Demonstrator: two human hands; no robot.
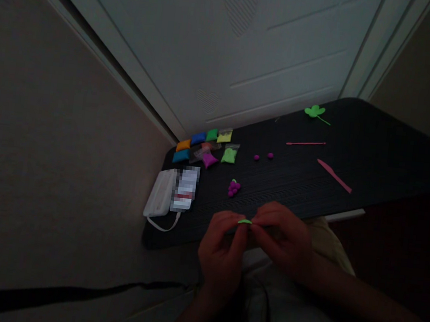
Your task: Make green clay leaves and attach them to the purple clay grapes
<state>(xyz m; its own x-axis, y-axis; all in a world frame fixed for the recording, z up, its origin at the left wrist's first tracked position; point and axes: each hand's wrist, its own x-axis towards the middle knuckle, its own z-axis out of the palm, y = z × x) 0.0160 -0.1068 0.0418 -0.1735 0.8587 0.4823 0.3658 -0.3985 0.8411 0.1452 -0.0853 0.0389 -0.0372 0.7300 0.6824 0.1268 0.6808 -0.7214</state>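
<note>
Between the fingertips of both hands is a small light-green piece of modelling clay (245,221), thin and slightly curved. My left hand (223,244) pinches one end of it, and my right hand (284,237) closes on the other end with thumb and forefinger. Just beyond the hands, a small cluster of purple clay balls (234,187) with a green bit on top lies on the dark table (273,187). Two loose purple balls, a nearer left one (256,157) and a right one (270,155), sit farther back.
Several clay packets, one light green (229,155), stand at the table's back left. A white case (160,192) with a cable lies beside a phone (186,188). To the right are a pink knife tool (334,175), a thin pink stick (306,143) and a green clover shape (314,111).
</note>
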